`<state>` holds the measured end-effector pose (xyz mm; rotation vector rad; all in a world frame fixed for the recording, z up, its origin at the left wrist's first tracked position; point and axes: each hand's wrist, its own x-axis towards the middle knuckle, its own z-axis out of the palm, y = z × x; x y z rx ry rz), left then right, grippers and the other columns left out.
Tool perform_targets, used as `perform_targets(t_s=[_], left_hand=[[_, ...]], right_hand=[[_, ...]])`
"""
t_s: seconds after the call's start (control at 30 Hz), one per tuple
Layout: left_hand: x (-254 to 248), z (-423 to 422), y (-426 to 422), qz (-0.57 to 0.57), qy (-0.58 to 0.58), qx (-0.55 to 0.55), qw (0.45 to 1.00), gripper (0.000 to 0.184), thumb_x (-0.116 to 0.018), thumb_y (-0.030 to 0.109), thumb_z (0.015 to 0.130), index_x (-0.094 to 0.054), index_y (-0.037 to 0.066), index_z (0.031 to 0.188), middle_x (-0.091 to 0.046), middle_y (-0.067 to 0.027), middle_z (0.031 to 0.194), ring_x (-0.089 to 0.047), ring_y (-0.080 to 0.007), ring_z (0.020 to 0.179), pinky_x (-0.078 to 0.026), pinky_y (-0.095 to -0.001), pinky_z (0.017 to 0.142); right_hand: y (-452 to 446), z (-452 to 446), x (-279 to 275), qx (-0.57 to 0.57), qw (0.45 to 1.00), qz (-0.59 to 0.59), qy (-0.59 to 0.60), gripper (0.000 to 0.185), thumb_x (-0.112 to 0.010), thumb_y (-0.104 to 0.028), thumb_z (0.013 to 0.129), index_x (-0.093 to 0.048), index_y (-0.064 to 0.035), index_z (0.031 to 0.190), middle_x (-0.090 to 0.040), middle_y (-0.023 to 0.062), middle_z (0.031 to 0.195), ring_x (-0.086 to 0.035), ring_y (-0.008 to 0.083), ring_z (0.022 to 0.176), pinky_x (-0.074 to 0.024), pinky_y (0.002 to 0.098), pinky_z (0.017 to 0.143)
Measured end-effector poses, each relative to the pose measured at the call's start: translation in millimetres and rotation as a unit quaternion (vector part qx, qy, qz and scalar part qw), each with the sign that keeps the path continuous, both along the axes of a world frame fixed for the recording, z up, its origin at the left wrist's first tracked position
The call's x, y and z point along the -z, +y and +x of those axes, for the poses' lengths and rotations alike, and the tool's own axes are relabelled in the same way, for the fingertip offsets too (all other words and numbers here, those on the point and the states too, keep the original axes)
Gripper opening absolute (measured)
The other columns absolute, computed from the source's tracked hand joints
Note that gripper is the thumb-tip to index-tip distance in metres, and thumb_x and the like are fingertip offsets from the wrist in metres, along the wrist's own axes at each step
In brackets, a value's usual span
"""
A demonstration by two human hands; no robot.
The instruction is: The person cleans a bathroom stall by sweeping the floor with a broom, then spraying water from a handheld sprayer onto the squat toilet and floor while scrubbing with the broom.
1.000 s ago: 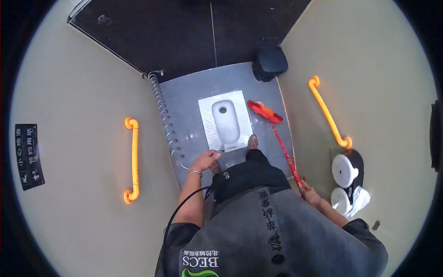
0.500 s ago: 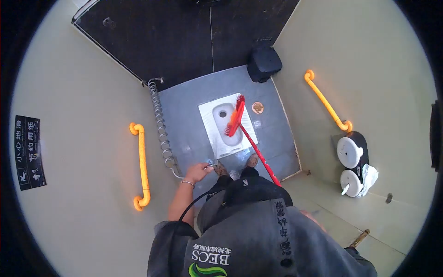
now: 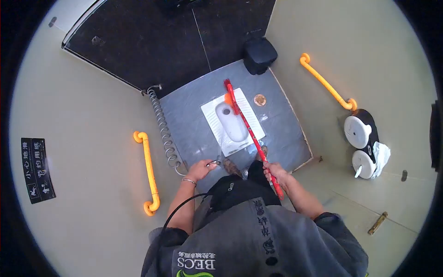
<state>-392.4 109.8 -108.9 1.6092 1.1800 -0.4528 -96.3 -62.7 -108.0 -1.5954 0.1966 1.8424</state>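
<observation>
My right hand [image 3: 276,173] is closed round the red handle of a broom [image 3: 249,128], near its upper end. The broom's red head, with orange bristles, lies across the far right part of the white squat toilet [image 3: 232,128], beside the drain hole. My left hand [image 3: 200,170] is closed on a small metal spray nozzle [image 3: 214,163] at the near left of the toilet. A coiled metal hose [image 3: 162,124] runs from the wall fitting down toward this hand.
A black bin [image 3: 259,54] stands in the far right corner. Yellow grab bars are on the left wall [image 3: 149,171] and right wall [image 3: 326,84]. A round floor drain [image 3: 260,99] is right of the toilet. Paper dispensers [image 3: 363,145] hang on the right.
The broom head has moved left from the floor onto the toilet. My right hand has come forward and left with the handle. My left hand stays near the toilet's near left corner.
</observation>
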Motion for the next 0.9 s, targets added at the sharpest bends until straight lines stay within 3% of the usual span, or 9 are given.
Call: perform_targets(t_s=[0.13, 0.23, 0.27, 0.37, 0.5, 0.57, 0.7, 0.83, 0.9], left_hand=[[29.2, -19.6, -4.8, 0.080, -0.102, -0.025, 0.991, 0.041, -0.053, 0.042, 0.086, -0.060, 0.010, 0.111, -0.059, -0.0083, 0.074, -0.056, -0.0207, 0.070, -0.043, -0.0349, 0.067], [25.4, -19.7, 0.7, 0.031, -0.086, -0.043, 0.995, 0.040, -0.055, 0.040, 0.086, -0.060, 0.008, 0.109, -0.054, -0.0037, 0.071, -0.050, -0.0154, 0.066, -0.042, -0.0320, 0.063], [28.0, -19.3, -0.3, 0.005, -0.085, -0.044, 0.995, 0.042, -0.054, 0.043, 0.085, -0.060, 0.010, 0.110, -0.058, -0.0076, 0.078, -0.055, -0.0208, 0.074, -0.043, -0.0345, 0.070], [17.5, -13.7, -3.1, -0.040, -0.070, -0.049, 0.996, 0.043, -0.053, 0.046, 0.084, -0.061, 0.012, 0.110, -0.062, -0.0101, 0.081, -0.059, -0.0243, 0.079, -0.044, -0.0363, 0.074], [17.3, -5.3, 5.2, -0.047, -0.075, -0.013, 0.996, 0.042, -0.054, 0.045, 0.085, -0.061, 0.012, 0.109, -0.059, -0.0071, 0.075, -0.054, -0.0196, 0.071, -0.043, -0.0345, 0.069], [18.6, 1.5, 7.8, -0.044, -0.083, -0.038, 0.995, 0.039, -0.054, 0.042, 0.086, -0.061, 0.008, 0.104, -0.053, -0.0034, 0.070, -0.050, -0.0163, 0.067, -0.041, -0.0325, 0.064], [-14.5, 7.6, 28.7, -0.074, -0.101, -0.096, 0.988, 0.037, -0.055, 0.039, 0.086, -0.061, 0.005, 0.101, -0.048, 0.0001, 0.065, -0.045, -0.0114, 0.062, -0.039, -0.0289, 0.057], [7.3, 0.5, 43.0, -0.029, -0.107, -0.096, 0.989, 0.037, -0.055, 0.039, 0.087, -0.061, 0.005, 0.103, -0.047, 0.0010, 0.065, -0.044, -0.0090, 0.061, -0.037, -0.0265, 0.054], [-4.9, 8.3, 52.8, -0.046, -0.095, -0.113, 0.988, 0.038, -0.055, 0.039, 0.087, -0.061, 0.005, 0.104, -0.046, 0.0019, 0.065, -0.043, -0.0076, 0.060, -0.037, -0.0247, 0.053]], right_hand=[[-53.8, 13.9, -61.7, -0.097, 0.991, -0.016, -0.086, 0.023, -0.048, -0.024, 0.091, -0.045, -0.0066, 0.076, -0.042, 0.0002, 0.051, -0.038, 0.0101, 0.037, -0.0300, 0.0250, 0.032], [-114.4, 25.8, -87.5, 0.015, 0.996, -0.079, 0.042, 0.022, -0.048, -0.025, 0.092, -0.044, -0.0058, 0.081, -0.041, -0.0008, 0.053, -0.035, 0.0088, 0.037, -0.0292, 0.0236, 0.032], [-114.8, 26.0, -105.8, 0.066, 0.987, -0.123, 0.082, 0.023, -0.048, -0.025, 0.092, -0.044, -0.0055, 0.082, -0.041, -0.0012, 0.055, -0.035, 0.0085, 0.037, -0.0290, 0.0231, 0.032], [-95.5, 23.0, -73.8, 0.133, 0.973, -0.121, 0.147, 0.023, -0.048, -0.026, 0.093, -0.044, -0.0047, 0.085, -0.041, -0.0014, 0.057, -0.035, 0.0082, 0.038, -0.0293, 0.0220, 0.032], [-24.9, 20.4, -4.0, -0.008, 0.999, 0.017, 0.031, 0.027, -0.049, -0.026, 0.092, -0.046, -0.0063, 0.074, -0.041, -0.0013, 0.054, -0.036, 0.0088, 0.038, -0.0307, 0.0245, 0.033], [21.8, 12.8, 16.6, -0.099, 0.993, -0.007, -0.057, 0.031, -0.050, -0.027, 0.091, -0.046, -0.0081, 0.067, -0.044, -0.0006, 0.053, -0.038, 0.0098, 0.038, -0.0314, 0.0259, 0.034], [-15.1, 32.7, -18.9, -0.081, 0.996, -0.006, -0.030, 0.031, -0.051, -0.028, 0.090, -0.047, -0.0080, 0.068, -0.045, -0.0001, 0.053, -0.040, 0.0104, 0.037, -0.0320, 0.0265, 0.034], [-65.1, 40.9, -87.8, -0.039, 0.995, -0.094, -0.014, 0.028, -0.050, -0.028, 0.091, -0.047, -0.0071, 0.074, -0.045, -0.0013, 0.054, -0.039, 0.0093, 0.037, -0.0323, 0.0245, 0.033], [-65.5, 52.3, -75.2, 0.084, 0.980, -0.120, 0.134, 0.026, -0.048, -0.028, 0.092, -0.047, -0.0068, 0.076, -0.045, -0.0018, 0.055, -0.039, 0.0082, 0.037, -0.0325, 0.0217, 0.033]])
